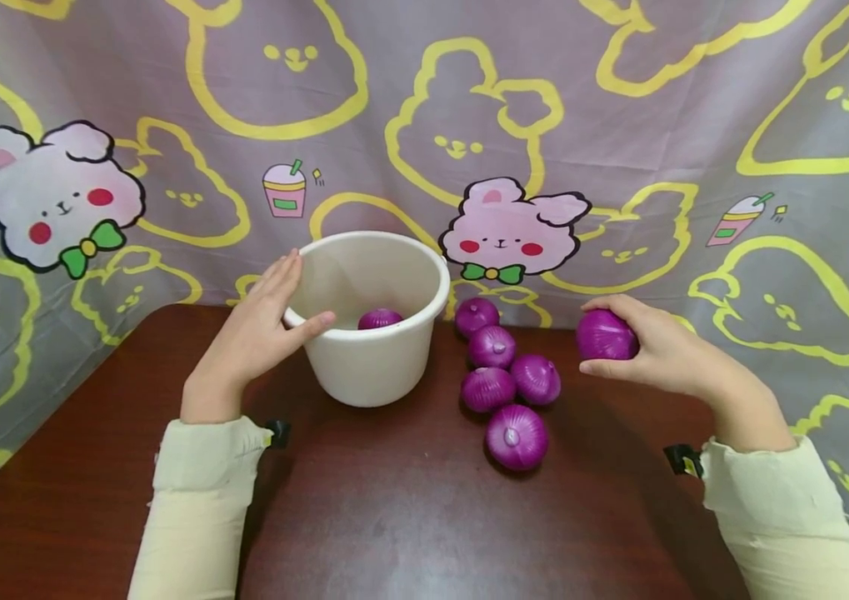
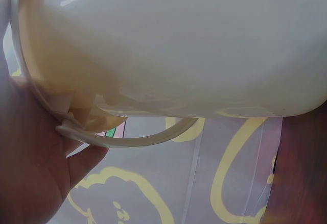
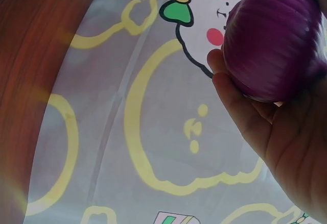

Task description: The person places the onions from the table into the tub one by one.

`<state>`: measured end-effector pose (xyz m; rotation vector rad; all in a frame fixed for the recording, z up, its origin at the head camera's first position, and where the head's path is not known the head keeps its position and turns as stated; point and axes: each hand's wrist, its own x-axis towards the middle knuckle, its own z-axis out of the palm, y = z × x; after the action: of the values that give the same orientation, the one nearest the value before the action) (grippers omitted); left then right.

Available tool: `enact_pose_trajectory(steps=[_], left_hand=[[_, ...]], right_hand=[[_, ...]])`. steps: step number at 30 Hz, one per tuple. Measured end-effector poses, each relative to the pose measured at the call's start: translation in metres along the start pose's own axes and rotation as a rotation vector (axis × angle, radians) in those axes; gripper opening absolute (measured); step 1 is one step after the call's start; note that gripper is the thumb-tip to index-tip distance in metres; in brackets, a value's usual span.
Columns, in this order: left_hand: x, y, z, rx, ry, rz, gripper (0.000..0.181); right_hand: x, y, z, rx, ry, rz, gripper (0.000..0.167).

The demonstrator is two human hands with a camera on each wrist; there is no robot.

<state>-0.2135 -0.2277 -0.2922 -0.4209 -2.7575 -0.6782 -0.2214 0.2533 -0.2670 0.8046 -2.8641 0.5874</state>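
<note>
A white plastic bucket (image 1: 372,362) stands upright on the table, with one purple onion (image 1: 380,318) partly visible inside. My left hand (image 1: 252,333) grips the bucket's rim at its left side, the thumb lying over the front edge; the left wrist view shows the bucket wall (image 2: 179,45) close up and its handle (image 2: 138,141) hanging by the fingers. Off to the right, my right hand (image 1: 664,346) holds a purple onion (image 1: 607,335) above the table, thumb below and fingers over it. The right wrist view shows this onion (image 3: 273,40) against the palm.
Between the bucket and my right hand, several purple onions lie grouped on the dark brown table (image 1: 394,517); the nearest onion (image 1: 517,437) is at the front, the farthest onion (image 1: 477,317) by the cloth. A patterned cloth (image 1: 364,100) hangs behind the table.
</note>
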Motion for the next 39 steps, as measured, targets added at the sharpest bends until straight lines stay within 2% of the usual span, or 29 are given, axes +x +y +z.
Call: enact_pose_trajectory(steps=[21,32,39], left_hand=[[0.001,0.0,-0.006,-0.001,0.004,0.015,0.099],[0.002,-0.001,-0.003,-0.002,-0.009,0.003,0.099],[-0.001,0.001,-0.002,-0.008,-0.01,0.021,0.101]], right_hand=[[0.012,-0.019,-0.018,0.049,-0.016,-0.029,0.064],[0.018,-0.027,-0.01,0.072,-0.05,0.0,0.065],[0.023,-0.033,-0.003,0.123,-0.075,-0.007,0.065]])
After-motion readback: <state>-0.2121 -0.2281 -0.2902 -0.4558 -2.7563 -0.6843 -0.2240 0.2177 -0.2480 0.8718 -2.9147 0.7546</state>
